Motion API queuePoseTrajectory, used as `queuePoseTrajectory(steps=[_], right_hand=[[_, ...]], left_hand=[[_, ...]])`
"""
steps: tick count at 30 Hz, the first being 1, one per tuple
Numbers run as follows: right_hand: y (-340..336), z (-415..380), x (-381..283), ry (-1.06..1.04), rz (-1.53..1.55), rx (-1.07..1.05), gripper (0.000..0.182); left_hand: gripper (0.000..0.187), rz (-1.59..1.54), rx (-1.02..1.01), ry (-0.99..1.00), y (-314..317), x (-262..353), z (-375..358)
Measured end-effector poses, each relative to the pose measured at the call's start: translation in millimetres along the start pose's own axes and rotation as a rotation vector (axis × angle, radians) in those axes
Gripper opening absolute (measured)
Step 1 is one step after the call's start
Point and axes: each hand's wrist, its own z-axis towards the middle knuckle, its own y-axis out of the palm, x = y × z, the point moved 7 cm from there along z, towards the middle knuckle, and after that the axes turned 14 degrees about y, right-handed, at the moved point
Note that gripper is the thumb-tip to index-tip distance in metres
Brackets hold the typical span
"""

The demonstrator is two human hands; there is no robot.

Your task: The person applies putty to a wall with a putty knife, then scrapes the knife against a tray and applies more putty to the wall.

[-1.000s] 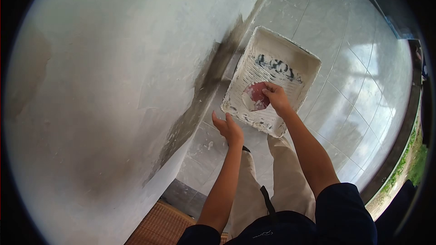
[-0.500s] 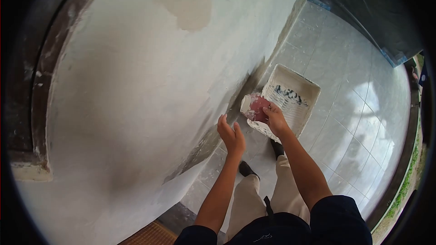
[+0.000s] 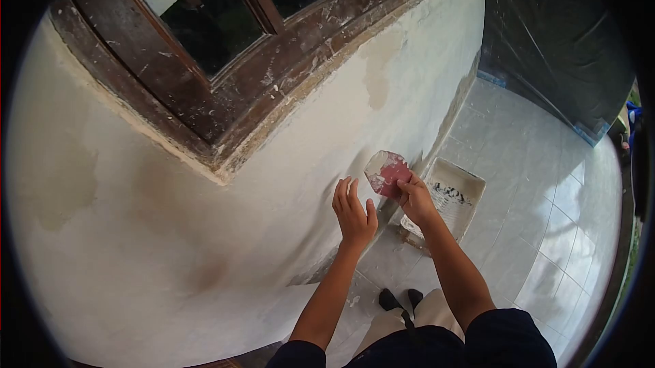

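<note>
Between the thumb and fingers of my right hand is a flat reddish scraper, its far edge coated with pale filler. My left hand is empty, fingers apart and raised, just left of the scraper and close to the wall. Beneath and to the right of the scraper, a cream paint tray lies on the floor, with white material and dark streaks inside. My right forearm hides part of its near side.
A brown wooden window frame with spattered paint is set in the wall at upper left. Dark plastic sheeting hangs at upper right, taped along its bottom. Grey floor tiles extend to the right; my feet stand below the tray.
The view has tilted up, bringing the window into sight. The scraper, earlier over the tray, is now held up beside the wall. My left hand's fingers are spread wider.
</note>
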Motion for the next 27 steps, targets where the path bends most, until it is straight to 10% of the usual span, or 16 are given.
queuePoseTrajectory(steps=[27], right_hand=[[286, -107, -29, -0.242, -0.088, -0.51, 0.032]], left_hand=[[0.046, 0.627, 0.265, 0.306, -283, 45, 47]])
